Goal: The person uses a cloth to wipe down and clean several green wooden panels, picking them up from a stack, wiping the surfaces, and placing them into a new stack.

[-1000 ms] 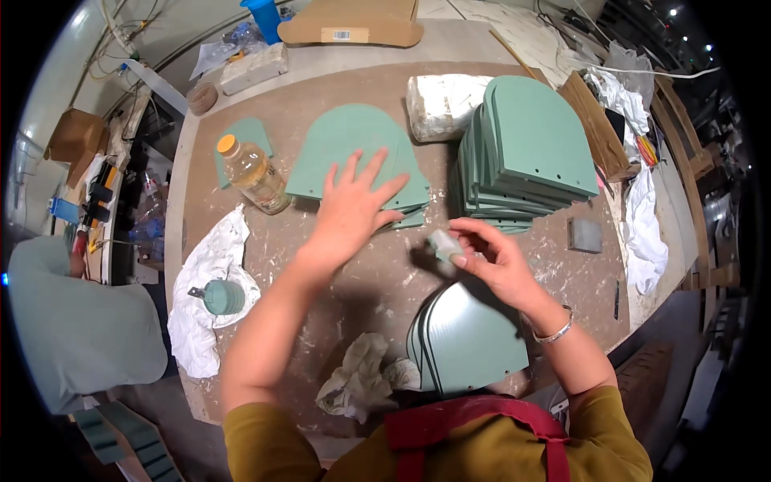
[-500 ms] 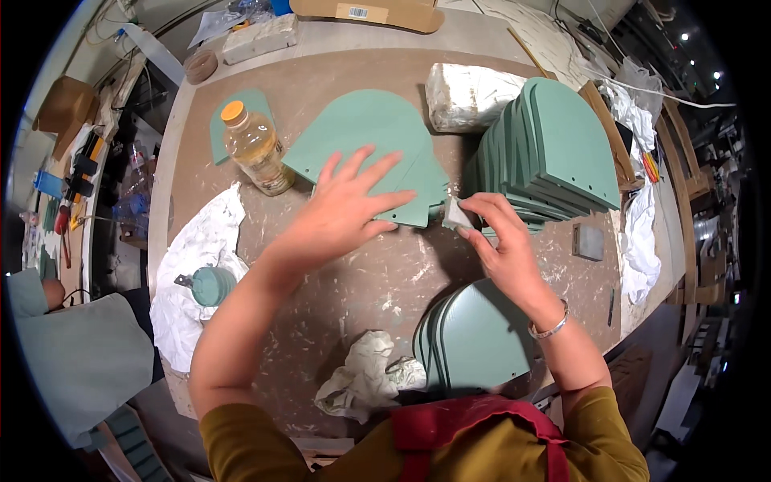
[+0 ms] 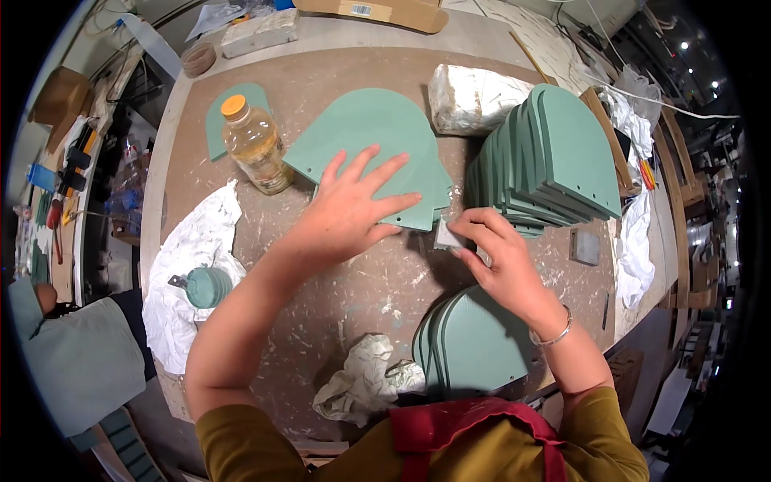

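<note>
My left hand point(image 3: 353, 205) lies flat with spread fingers on a green arched panel point(image 3: 369, 116), which has small holes near its straight edge. Another green piece shows partly beneath the panel at its right side. Between the thumb and fingers of my right hand point(image 3: 502, 261) is a small pale grey folded sheet point(image 3: 447, 234), possibly sandpaper. It is close to the panel's near right corner; whether it touches the edge I cannot tell. Left of the panel stands a clear bottle point(image 3: 261, 153) with an orange cap and yellowish liquid.
A tall stack of green panels point(image 3: 578, 145) stands at right, beside a wrapped white block point(image 3: 470, 100). Nearer me lie more stacked panels point(image 3: 482, 341) and a crumpled cloth point(image 3: 361, 386). On a white cloth point(image 3: 181, 241) at left rests a green container point(image 3: 209, 287). A grey block point(image 3: 585, 247) lies right.
My right hand has shifted slightly toward me and left with the pale sheet. My left hand stays spread on the panel, almost in the same place.
</note>
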Tool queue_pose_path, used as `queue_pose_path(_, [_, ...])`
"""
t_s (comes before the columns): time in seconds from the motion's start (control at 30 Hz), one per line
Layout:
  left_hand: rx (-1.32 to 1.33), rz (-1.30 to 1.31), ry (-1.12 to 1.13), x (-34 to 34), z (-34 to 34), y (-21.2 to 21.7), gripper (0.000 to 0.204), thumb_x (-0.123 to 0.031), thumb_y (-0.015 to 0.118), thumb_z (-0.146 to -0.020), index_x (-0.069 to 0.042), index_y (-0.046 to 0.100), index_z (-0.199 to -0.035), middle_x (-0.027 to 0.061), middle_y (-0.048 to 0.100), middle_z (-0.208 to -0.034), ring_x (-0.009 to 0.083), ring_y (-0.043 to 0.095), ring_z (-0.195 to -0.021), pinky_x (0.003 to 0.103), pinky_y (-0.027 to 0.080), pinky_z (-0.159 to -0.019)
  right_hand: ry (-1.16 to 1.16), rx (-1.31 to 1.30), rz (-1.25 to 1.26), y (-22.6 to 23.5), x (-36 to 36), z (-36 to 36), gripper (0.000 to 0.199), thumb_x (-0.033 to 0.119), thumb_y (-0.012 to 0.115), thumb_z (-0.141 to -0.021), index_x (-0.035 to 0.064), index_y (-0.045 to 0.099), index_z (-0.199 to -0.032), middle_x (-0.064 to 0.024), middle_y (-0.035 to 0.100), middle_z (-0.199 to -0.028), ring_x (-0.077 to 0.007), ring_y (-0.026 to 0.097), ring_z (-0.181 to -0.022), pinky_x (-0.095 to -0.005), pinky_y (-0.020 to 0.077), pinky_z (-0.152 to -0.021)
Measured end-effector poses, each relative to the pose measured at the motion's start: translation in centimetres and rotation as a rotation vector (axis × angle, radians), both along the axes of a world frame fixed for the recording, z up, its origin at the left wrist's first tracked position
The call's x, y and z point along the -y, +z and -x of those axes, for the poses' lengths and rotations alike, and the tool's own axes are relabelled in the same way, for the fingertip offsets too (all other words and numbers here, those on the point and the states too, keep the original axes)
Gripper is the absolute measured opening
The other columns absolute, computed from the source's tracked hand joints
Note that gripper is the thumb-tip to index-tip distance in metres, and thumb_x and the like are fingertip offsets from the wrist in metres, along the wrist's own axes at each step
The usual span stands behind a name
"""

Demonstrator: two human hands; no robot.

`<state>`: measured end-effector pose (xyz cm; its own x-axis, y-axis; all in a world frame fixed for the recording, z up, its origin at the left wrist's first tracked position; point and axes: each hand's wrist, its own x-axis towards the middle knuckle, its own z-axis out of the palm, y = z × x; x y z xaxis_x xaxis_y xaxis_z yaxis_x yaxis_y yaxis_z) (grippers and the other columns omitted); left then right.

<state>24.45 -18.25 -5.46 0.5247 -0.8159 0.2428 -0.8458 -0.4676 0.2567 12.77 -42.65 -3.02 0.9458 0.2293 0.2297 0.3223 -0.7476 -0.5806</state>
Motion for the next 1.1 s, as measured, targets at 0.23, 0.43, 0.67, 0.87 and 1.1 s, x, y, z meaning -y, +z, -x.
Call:
queue_pose_path(0.23, [-0.006,0.008,0.005,0.1,0.0,0.3,0.051,-0.028,0.075,-0.083,-0.028,0.063,-0.133,0.0077,0.035,-0.159,0.0397,0.032,-0.144,0.061,0.025,-0.115,-0.017,0.033,-0.065,0.3,-0.8,-0.7,0.031,0.003,0.072,-0.084,0.0015,0.065,-0.114,-0.0132,0.061,-0.111,-0.0331,0.063,-0.102,-0.0396,0.0523,-0.085])
queue_pose_path(0.43, [-0.022,0.008,0.009,0.0,0.1,0.3,0.050,-0.027,0.074,-0.083,-0.027,0.064,-0.133,0.0079,0.035,-0.159,0.0399,0.032,-0.144,0.060,0.024,-0.115,0.001,-0.011,-0.007,1.2,-0.5,0.2,0.032,0.003,0.072,-0.083,0.0017,0.064,-0.114,-0.0125,0.061,-0.109,-0.0332,0.062,-0.100,-0.0400,0.0521,-0.085])
queue_pose_path(0.67, [-0.040,-0.006,0.014,0.0,0.1,0.5,0.050,-0.028,0.073,-0.085,-0.027,0.063,-0.133,0.0078,0.036,-0.159,0.0401,0.031,-0.144,0.059,0.023,-0.116,0.027,-0.056,-0.027,1.3,-0.5,0.2,0.032,0.003,0.072,-0.083,0.0016,0.064,-0.114,-0.0122,0.061,-0.109,-0.0330,0.063,-0.100,-0.0394,0.0523,-0.085])
queue_pose_path(0.87, [-0.025,0.012,0.013,0.4,0.4,0.6,0.048,-0.028,0.072,-0.086,-0.026,0.063,-0.133,0.0079,0.035,-0.159,0.0397,0.030,-0.144,0.060,0.023,-0.116,-0.024,0.043,-0.042,1.3,-0.7,-0.1,0.032,0.002,0.072,-0.084,0.0011,0.064,-0.114,-0.0131,0.061,-0.112,-0.0334,0.062,-0.100,-0.0396,0.0521,-0.085])
queue_pose_path(1.1, [-0.022,-0.018,0.018,0.2,0.3,0.5,0.047,-0.030,0.071,-0.087,-0.027,0.063,-0.134,0.0078,0.034,-0.160,0.0397,0.030,-0.145,0.060,0.023,-0.116,0.076,-0.088,-0.030,1.4,0.0,0.3,0.032,0.001,0.072,-0.083,-0.0004,0.064,-0.113,-0.0134,0.061,-0.109,-0.0339,0.063,-0.101,-0.0401,0.0519,-0.085])
